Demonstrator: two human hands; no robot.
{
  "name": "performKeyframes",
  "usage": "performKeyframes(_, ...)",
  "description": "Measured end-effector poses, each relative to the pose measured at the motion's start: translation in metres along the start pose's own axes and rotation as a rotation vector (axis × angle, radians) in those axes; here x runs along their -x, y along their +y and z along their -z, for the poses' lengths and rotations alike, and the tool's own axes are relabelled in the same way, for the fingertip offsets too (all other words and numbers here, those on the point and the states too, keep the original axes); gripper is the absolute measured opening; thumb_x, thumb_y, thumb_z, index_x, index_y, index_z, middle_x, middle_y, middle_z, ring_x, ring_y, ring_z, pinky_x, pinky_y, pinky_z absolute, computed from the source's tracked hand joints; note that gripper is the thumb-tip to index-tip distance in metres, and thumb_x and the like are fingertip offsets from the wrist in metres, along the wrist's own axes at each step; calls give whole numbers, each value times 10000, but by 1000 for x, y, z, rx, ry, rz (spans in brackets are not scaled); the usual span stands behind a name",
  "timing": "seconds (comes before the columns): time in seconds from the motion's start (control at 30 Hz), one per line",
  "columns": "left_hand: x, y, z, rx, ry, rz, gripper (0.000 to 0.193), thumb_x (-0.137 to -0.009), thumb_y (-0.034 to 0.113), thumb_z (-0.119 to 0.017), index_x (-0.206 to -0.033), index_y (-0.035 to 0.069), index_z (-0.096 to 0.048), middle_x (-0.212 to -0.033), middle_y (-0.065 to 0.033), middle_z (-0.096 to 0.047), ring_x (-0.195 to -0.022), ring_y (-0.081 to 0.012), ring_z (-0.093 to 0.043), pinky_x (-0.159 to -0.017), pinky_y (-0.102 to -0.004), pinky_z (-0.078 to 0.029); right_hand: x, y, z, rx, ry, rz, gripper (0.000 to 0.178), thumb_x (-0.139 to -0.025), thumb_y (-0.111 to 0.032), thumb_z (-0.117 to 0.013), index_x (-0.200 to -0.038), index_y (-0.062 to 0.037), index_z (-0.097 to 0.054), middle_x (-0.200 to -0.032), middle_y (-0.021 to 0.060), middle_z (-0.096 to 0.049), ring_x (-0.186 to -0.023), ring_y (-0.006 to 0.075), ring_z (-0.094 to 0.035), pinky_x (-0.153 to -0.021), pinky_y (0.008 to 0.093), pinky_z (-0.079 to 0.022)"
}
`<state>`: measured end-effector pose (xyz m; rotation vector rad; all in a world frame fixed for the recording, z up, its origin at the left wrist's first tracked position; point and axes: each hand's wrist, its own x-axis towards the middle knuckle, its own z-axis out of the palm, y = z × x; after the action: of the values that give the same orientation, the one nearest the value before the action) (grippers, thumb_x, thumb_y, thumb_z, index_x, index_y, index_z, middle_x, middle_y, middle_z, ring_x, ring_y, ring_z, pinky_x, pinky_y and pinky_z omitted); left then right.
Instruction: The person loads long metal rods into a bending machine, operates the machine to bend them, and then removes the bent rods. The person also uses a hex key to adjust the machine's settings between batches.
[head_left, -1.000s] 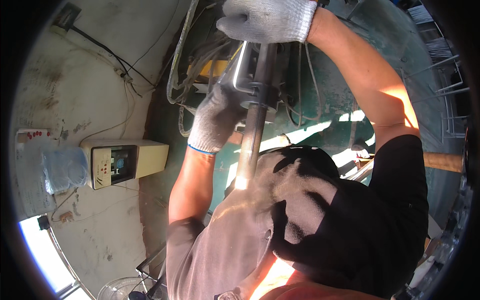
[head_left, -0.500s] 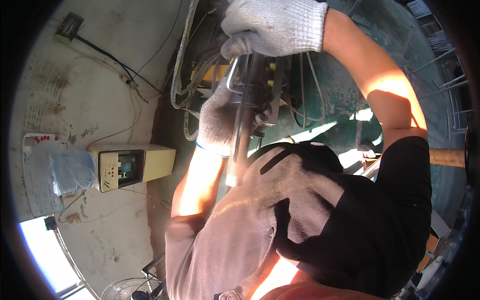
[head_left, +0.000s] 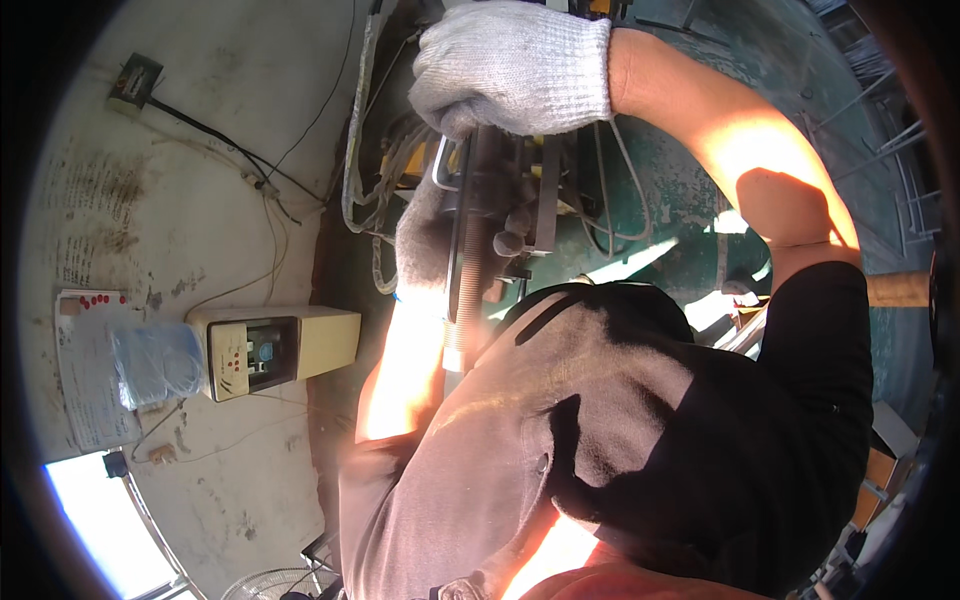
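Observation:
My left hand (head_left: 424, 245), in a grey work glove, wraps round a dark cylindrical machine part. Its fingertips show on the part's right side. Below that hand, a coarse threaded rod (head_left: 466, 290) with a pale tip points down toward my chest, a long dark bar running alongside it. Above, my right hand (head_left: 505, 70) in a white knitted glove is closed in a fist over the upper end of the assembly. A bent shiny metal rod (head_left: 445, 165) comes out just under this fist. What lies inside the right fist is hidden.
A cream-coloured box with a small display (head_left: 270, 355) hangs on the stained wall at the left, beside a plastic-wrapped sheet. Pale hoses (head_left: 360, 170) loop behind my left hand. Part of a fan (head_left: 275, 583) shows at the bottom. Metal racks stand at the far right.
My right fist has shifted left and a little down in the picture, still closed. The threaded rod sits slightly further left, with my left hand still round the part. The whole view has shifted slightly.

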<state>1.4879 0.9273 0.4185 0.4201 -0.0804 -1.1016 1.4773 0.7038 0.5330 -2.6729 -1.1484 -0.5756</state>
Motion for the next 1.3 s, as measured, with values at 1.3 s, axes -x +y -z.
performKeyframes(1.3, 4, 0, 0, -172, 50, -43, 526, -1104, 415, -579, -1334, -58, -578, -1117, -238, -639, -871, -342, -663, -665, -387, -565, 58, -58, -12, -465, 137, -537, 220, -988, -119, -706, -1184, -38, -767, -1048, 115, -765, -1015, 283, -746, -918, 406, -588)
